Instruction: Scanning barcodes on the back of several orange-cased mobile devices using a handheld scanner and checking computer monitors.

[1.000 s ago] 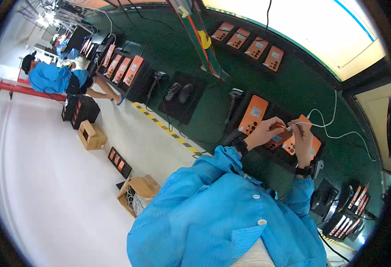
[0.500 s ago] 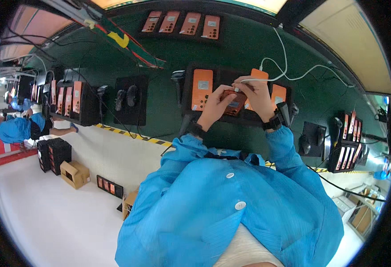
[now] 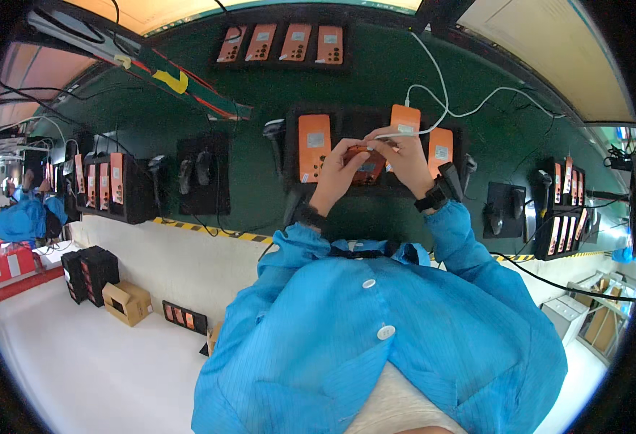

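Note:
My left hand [image 3: 337,172] and my right hand [image 3: 403,158] meet over a small orange-red device [image 3: 367,167] and hold it together above a black tray [image 3: 347,189] on the green workbench. A white cable [image 3: 454,112] runs from my right fingertips to the back of the bench. Three orange devices lie in the tray around the hands: one to the left [image 3: 314,147], one behind [image 3: 405,118], one to the right [image 3: 439,152]. Both arms wear blue sleeves and a dark wristband.
Four orange devices [image 3: 283,43] sit in a row at the bench's far side. Black racks of orange devices stand at the left [image 3: 108,184] and right [image 3: 565,210]. A black mat [image 3: 202,172] lies left of the tray. Boxes [image 3: 126,301] sit on the floor; another person in blue [image 3: 21,217] works far left.
The view has swung so the tray and hands now sit centred. Both hands stay on the small device with the white cable at the right fingertips.

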Demonstrator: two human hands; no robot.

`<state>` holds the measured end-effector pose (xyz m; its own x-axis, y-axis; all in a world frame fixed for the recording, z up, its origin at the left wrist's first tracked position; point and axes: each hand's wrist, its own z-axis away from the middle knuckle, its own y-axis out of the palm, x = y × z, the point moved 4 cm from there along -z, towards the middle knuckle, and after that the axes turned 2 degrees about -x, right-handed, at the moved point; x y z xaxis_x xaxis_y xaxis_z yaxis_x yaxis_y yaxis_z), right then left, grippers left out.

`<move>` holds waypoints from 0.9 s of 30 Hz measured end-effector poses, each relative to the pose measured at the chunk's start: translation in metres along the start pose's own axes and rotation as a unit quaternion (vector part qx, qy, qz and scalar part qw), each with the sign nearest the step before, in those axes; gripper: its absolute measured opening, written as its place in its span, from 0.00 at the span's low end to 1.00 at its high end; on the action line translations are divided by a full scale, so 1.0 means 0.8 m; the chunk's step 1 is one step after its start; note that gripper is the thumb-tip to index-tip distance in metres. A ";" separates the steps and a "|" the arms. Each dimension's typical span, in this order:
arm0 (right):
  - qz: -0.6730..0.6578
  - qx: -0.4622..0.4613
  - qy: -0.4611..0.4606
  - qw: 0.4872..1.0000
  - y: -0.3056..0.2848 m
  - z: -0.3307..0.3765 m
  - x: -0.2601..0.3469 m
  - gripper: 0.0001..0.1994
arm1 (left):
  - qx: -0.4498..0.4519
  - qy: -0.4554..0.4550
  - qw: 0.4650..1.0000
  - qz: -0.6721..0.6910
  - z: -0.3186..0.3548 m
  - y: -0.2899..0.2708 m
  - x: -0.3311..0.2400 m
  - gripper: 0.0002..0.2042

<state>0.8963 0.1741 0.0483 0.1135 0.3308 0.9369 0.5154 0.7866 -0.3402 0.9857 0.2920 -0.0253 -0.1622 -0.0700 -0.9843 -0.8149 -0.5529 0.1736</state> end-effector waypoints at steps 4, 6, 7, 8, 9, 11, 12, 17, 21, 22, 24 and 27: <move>-0.004 -0.009 0.002 1.000 0.006 0.004 -0.022 0.13 | -0.030 -0.011 0.998 -0.055 0.009 -0.010 0.018 0.16; 0.034 -0.005 0.044 0.998 0.009 0.008 -0.021 0.17 | -0.065 0.005 0.995 -0.077 0.013 -0.025 0.048 0.18; 0.051 -0.007 0.068 0.996 0.005 0.007 -0.041 0.24 | -0.075 0.023 0.993 -0.091 0.018 -0.030 0.059 0.18; 0.046 -0.026 0.073 0.996 -0.006 0.003 -0.079 0.27 | -0.070 -0.019 0.992 -0.104 0.021 -0.018 0.029 0.18; 0.059 -0.034 0.089 0.994 -0.008 -0.008 -0.060 0.30 | -0.110 0.010 0.979 -0.173 0.030 -0.027 0.018 0.18; 0.092 -0.119 -0.004 0.989 0.000 -0.033 -0.090 0.32 | -0.128 -0.023 0.980 -0.148 0.041 -0.048 0.037 0.13; 0.032 -0.101 0.035 0.994 0.004 -0.046 -0.102 0.33 | -0.145 -0.017 0.982 -0.119 0.046 -0.057 0.050 0.11; 0.182 -0.107 -0.069 0.975 0.004 -0.046 -0.099 0.20 | -0.121 -0.029 0.948 -0.293 0.063 -0.064 0.045 0.09; 0.133 -0.080 0.017 0.988 -0.013 0.049 -0.093 0.09 | -0.081 -0.027 0.939 -0.334 0.055 -0.050 0.057 0.06; 0.156 -0.070 0.030 0.985 -0.012 0.068 -0.100 0.09 | -0.079 -0.027 0.939 -0.335 0.051 -0.048 0.057 0.06; 0.166 -0.070 0.053 0.982 -0.006 0.106 -0.113 0.10 | -0.079 -0.013 0.938 -0.337 0.047 -0.055 0.064 0.07; 0.221 -0.118 0.064 0.966 -0.005 0.159 -0.114 0.15 | -0.084 -0.004 0.934 -0.348 0.042 -0.053 0.062 0.07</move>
<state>0.7756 0.2068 -0.0462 0.4632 0.5279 0.7119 0.5694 0.4383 -0.6955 0.9933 0.3400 -0.0801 0.3695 0.3606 -0.8564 -0.6263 -0.5843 -0.5162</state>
